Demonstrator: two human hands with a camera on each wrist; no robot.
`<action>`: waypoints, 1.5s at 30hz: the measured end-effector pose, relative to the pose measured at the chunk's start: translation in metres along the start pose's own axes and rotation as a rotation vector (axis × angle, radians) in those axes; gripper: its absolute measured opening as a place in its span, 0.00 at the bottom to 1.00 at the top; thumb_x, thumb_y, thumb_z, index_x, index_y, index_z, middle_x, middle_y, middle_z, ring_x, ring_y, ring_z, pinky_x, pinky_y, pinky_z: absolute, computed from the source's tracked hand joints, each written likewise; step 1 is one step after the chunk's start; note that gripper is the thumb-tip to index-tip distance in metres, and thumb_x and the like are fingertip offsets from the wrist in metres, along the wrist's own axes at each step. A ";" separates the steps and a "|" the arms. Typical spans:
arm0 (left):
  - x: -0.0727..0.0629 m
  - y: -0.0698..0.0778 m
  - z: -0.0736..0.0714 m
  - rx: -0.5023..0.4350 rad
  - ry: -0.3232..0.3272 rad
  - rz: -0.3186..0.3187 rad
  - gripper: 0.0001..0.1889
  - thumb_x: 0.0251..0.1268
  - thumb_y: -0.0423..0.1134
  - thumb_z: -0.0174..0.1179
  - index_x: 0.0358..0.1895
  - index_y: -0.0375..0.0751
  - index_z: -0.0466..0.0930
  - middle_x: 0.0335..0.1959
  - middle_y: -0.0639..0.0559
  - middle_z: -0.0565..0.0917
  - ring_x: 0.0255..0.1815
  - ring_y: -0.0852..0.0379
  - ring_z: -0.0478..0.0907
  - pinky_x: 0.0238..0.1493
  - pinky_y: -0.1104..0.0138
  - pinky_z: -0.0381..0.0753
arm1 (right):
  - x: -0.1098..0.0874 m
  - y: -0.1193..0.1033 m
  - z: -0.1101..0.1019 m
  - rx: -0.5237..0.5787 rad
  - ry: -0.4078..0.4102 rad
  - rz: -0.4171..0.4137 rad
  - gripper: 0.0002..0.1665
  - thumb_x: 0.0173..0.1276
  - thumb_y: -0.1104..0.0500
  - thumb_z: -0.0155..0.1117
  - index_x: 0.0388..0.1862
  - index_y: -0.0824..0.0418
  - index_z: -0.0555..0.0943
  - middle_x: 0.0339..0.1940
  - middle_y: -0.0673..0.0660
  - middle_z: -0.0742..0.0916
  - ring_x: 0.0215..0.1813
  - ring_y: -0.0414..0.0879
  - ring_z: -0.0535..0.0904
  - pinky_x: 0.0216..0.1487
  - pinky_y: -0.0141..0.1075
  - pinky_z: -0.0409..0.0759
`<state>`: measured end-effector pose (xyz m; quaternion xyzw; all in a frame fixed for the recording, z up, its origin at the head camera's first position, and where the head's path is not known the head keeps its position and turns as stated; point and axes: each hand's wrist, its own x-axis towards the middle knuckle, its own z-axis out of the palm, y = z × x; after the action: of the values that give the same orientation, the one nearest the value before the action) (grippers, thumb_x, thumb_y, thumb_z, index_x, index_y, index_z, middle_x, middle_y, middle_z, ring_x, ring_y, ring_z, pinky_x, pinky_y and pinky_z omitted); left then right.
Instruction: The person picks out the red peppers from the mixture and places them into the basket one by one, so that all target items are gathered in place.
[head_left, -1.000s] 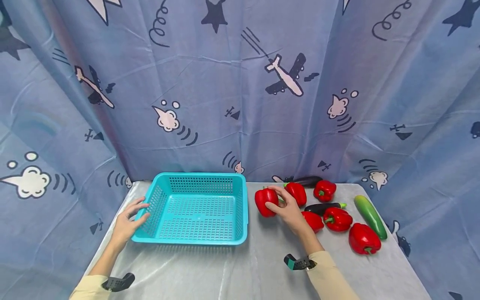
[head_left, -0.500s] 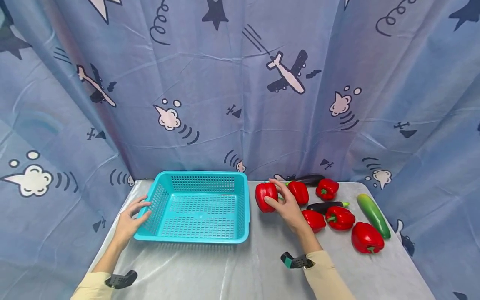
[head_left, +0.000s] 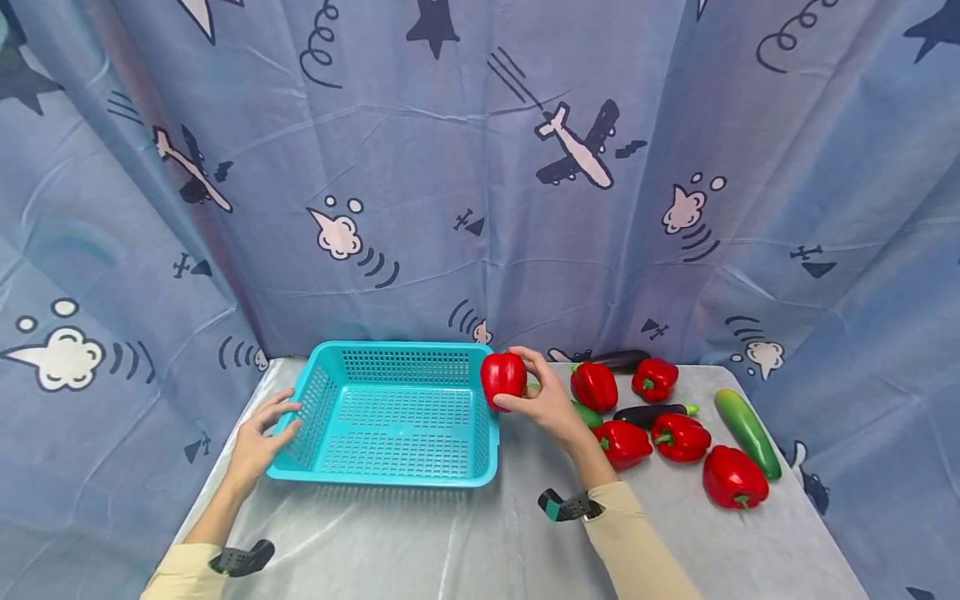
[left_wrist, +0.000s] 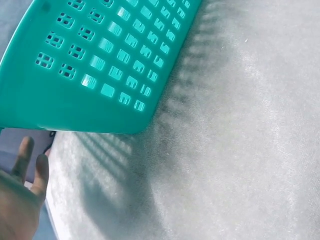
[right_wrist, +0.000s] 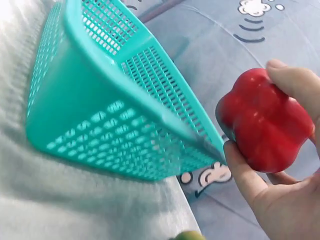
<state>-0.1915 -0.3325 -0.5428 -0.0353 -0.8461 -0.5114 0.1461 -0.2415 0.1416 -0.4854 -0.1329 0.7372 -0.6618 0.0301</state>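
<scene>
My right hand [head_left: 551, 408] grips a red bell pepper [head_left: 501, 379] at the right rim of a turquoise plastic basket [head_left: 375, 481]. In the right wrist view, thumb and fingers close round the pepper [right_wrist: 265, 120], which is held up beside the basket wall [right_wrist: 75, 110]. My left hand [head_left: 257, 437] is at the basket's left side, with fingers extended and spread near the rim. In the left wrist view the left hand [left_wrist: 22, 200] shows two fingers just apart from the basket's edge. The basket's inside holds nothing.
Right of the basket lie several red bell peppers [head_left: 678, 437], two dark eggplants [head_left: 647, 414], a long green cucumber [head_left: 746, 429] and a partly hidden green vegetable [head_left: 587, 414]. A patterned blue curtain [head_left: 405, 283] hangs behind the table [head_left: 390, 542].
My right hand has carried the bell pepper left, from beside the basket to its right rim. A green vegetable among the peppers has come into sight. The left hand stays in place.
</scene>
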 end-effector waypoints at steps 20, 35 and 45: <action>0.002 0.004 -0.003 -0.038 -0.015 -0.006 0.16 0.70 0.31 0.65 0.57 0.28 0.81 0.71 0.37 0.70 0.64 0.45 0.68 0.61 0.33 0.64 | 0.037 -0.024 0.070 0.002 -0.120 -0.015 0.46 0.64 0.63 0.75 0.77 0.62 0.63 0.71 0.68 0.70 0.61 0.69 0.74 0.49 0.50 0.83; 0.000 -0.001 -0.003 -0.038 -0.015 -0.008 0.16 0.70 0.31 0.65 0.58 0.28 0.81 0.71 0.38 0.70 0.64 0.54 0.67 0.62 0.35 0.64 | 0.055 -0.002 0.116 0.057 -0.087 0.053 0.41 0.62 0.60 0.78 0.73 0.57 0.71 0.67 0.60 0.76 0.65 0.62 0.71 0.50 0.48 0.83; 0.000 -0.003 -0.002 -0.045 -0.015 -0.004 0.16 0.70 0.32 0.66 0.57 0.29 0.81 0.71 0.39 0.71 0.65 0.60 0.67 0.63 0.39 0.65 | 0.063 0.014 0.135 0.115 -0.077 0.127 0.43 0.60 0.62 0.79 0.73 0.60 0.70 0.66 0.60 0.76 0.61 0.63 0.77 0.51 0.51 0.82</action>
<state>-0.1922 -0.3353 -0.5445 -0.0409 -0.8355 -0.5303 0.1380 -0.2750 -0.0024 -0.5070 -0.1092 0.7031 -0.6943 0.1079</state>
